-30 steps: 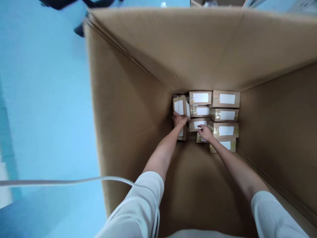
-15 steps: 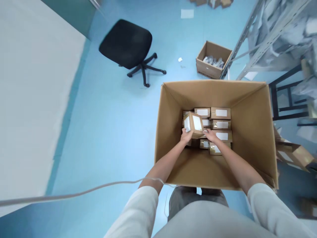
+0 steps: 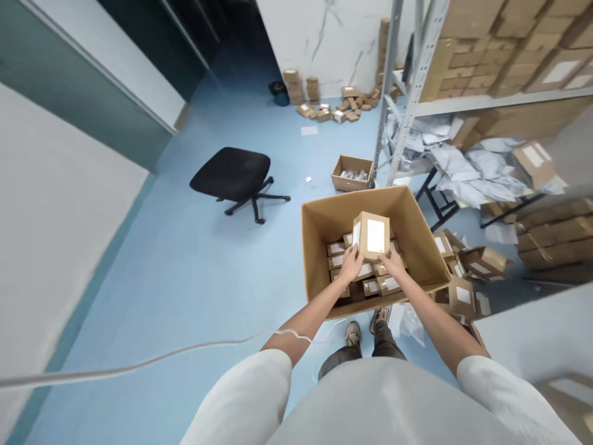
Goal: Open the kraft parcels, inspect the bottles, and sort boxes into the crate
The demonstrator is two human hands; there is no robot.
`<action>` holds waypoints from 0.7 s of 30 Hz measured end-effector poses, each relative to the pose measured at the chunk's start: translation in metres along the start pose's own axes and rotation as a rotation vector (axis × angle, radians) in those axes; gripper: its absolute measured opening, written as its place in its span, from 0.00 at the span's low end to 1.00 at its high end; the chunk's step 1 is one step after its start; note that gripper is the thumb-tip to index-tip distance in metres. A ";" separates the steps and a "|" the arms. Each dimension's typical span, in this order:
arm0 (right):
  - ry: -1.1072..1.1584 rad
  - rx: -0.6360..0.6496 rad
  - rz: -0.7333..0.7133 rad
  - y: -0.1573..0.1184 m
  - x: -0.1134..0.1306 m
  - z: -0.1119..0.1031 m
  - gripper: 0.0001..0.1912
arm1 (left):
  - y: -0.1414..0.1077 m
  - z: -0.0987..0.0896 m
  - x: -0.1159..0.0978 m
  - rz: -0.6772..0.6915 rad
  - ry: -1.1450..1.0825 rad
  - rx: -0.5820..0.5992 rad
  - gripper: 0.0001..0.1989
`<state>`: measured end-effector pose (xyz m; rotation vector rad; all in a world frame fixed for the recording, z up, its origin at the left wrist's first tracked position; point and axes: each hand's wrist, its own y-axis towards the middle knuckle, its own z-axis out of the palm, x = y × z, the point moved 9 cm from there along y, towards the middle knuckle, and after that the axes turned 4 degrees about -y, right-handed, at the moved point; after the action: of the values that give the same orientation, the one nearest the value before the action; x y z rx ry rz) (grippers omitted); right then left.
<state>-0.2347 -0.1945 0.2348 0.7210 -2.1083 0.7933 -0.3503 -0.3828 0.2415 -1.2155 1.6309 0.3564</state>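
Observation:
Between my two hands is a small brown box (image 3: 374, 237) with white labels on two faces, raised over the large open carton (image 3: 319, 284). My left hand (image 3: 352, 262) grips its lower left side, and my right hand (image 3: 393, 262) holds the lower right corner. Inside the carton lie several labelled small boxes (image 3: 364, 271) in rows, partly hidden by the held box and my hands.
A black office chair (image 3: 231, 175) stands left of the carton. Beyond it are a smaller open box (image 3: 353, 173) and a metal shelf (image 3: 407, 117). Loose boxes (image 3: 463, 295) lie on the right. A pale cable (image 3: 185, 351) crosses at lower left.
The small box has come up higher above the rows in the carton, still between both hands. The view has tilted up and turned, showing more of the shelf and far wall.

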 end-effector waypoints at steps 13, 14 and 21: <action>-0.024 -0.607 0.076 -0.193 -0.032 -0.239 0.22 | -0.139 0.141 -0.192 0.490 0.025 0.441 0.30; -0.043 -0.645 0.084 -0.206 -0.042 -0.256 0.22 | -0.151 0.159 -0.201 0.506 0.025 0.479 0.29; -0.130 -0.823 0.258 -0.306 -0.140 -0.368 0.19 | -0.246 0.308 -0.249 0.611 0.037 0.758 0.28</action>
<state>0.2229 -0.0932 0.4058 0.0555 -2.3934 -0.0458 0.0146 -0.1378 0.3967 -0.1484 1.8937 0.0602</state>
